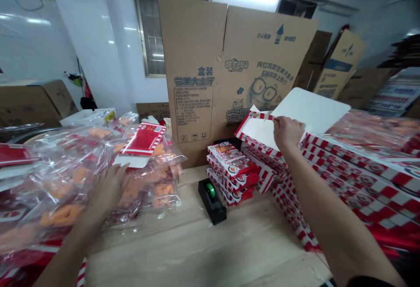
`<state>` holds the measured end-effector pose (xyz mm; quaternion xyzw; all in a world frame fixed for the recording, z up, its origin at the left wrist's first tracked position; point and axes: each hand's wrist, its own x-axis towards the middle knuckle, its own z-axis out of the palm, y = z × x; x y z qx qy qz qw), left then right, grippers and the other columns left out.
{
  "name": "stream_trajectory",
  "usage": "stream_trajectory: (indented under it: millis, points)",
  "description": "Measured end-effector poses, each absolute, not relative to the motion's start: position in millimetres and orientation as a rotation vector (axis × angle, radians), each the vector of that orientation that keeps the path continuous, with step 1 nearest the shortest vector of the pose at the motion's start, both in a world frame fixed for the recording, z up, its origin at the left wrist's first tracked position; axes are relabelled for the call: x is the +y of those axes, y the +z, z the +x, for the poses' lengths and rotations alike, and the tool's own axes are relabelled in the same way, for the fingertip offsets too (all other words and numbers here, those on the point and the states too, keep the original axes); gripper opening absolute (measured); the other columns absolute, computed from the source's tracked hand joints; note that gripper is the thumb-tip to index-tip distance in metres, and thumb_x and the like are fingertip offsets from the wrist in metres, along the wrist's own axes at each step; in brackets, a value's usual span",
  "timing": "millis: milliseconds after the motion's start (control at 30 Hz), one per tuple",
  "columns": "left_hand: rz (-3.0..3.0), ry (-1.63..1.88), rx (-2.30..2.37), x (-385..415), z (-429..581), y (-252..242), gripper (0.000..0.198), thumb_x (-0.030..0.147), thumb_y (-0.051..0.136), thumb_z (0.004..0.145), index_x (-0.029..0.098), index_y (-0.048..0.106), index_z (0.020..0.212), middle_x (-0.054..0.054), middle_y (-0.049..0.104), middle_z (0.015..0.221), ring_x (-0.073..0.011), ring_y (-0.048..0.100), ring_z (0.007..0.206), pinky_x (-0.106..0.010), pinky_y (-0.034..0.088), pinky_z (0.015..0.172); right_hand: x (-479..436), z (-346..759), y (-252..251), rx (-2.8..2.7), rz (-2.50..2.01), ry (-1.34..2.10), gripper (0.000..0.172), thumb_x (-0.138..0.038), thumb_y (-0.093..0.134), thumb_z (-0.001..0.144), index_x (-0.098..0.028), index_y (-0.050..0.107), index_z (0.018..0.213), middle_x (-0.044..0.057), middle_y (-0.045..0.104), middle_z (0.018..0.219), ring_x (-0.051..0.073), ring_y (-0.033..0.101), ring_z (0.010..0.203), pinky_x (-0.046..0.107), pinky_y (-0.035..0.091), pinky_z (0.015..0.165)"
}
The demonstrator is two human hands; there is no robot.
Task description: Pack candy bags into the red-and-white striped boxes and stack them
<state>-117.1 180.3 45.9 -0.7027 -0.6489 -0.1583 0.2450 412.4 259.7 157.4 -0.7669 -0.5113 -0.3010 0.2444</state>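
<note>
Two hands were busy at the table. We judged the main risk to lie at our right hand [288,131]: its fingers [274,120] were pinched closed on the striped rim of a red-and-white folding carton [257,134], and the white flap [311,110] stood up unsupported, so a hurried tug could crease or tear the thin card. The carton sat just beside a loose stack of printed boxes [231,169], which a knock could topple onto the black tape dispenser [211,200]. Our left hand [106,190] lay open, its fingers [120,171] spread and touching clear bags of orange pieces [62,215] heaped on the wooden table [197,243].
</note>
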Motion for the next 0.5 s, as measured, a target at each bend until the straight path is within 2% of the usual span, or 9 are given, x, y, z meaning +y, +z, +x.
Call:
stream_trajectory:
  millis: [100,233,367,500]
  points:
    - [-1.963,-0.53,-1.739,183.1,-113.2,38.3,0.041,0.032,0.035,0.089,0.012,0.057,0.116,-0.018,0.06,0.11,-0.0308,0.056,0.098,-0.042,0.044,0.082,263.4,406.3,151.4,-1.419,-2.069,-0.863,0.04,-0.03,0.031,0.091,-0.007,0.063,0.101,0.02,0.066,0.095,0.029,0.055,0.089,0.038,0.028,0.077]
    - [-2.04,-0.763,-1.682,181.8,-106.6,33.3,0.038,0.033,0.035,0.089,0.014,0.057,0.113,-0.017,0.058,0.111,-0.0299,0.053,0.104,-0.046,0.04,0.091,265.4,399.4,130.1,-1.519,-2.009,-0.902,0.04,-0.031,0.032,0.09,-0.009,0.065,0.098,0.017,0.067,0.093,0.028,0.054,0.087,0.039,0.027,0.082]
    - [-2.129,-1.061,-1.726,175.4,-104.8,39.4,0.036,0.034,0.039,0.086,0.013,0.059,0.108,-0.016,0.059,0.11,-0.03,0.051,0.107,-0.049,0.039,0.093,263.5,391.8,112.5,-1.58,-1.887,-0.928,0.04,-0.028,0.033,0.089,-0.009,0.06,0.112,0.018,0.063,0.107,0.028,0.052,0.095,0.042,0.026,0.09]
    - [-2.136,-1.151,-1.775,150.2,-97.0,65.2,0.036,0.034,0.036,0.088,0.014,0.059,0.107,-0.012,0.061,0.11,-0.023,0.056,0.105,-0.04,0.044,0.092,260.4,384.4,99.4,-1.556,-1.736,-0.962,0.043,-0.036,0.04,0.086,-0.009,0.06,0.114,0.02,0.06,0.114,0.031,0.049,0.102,0.044,0.026,0.096]
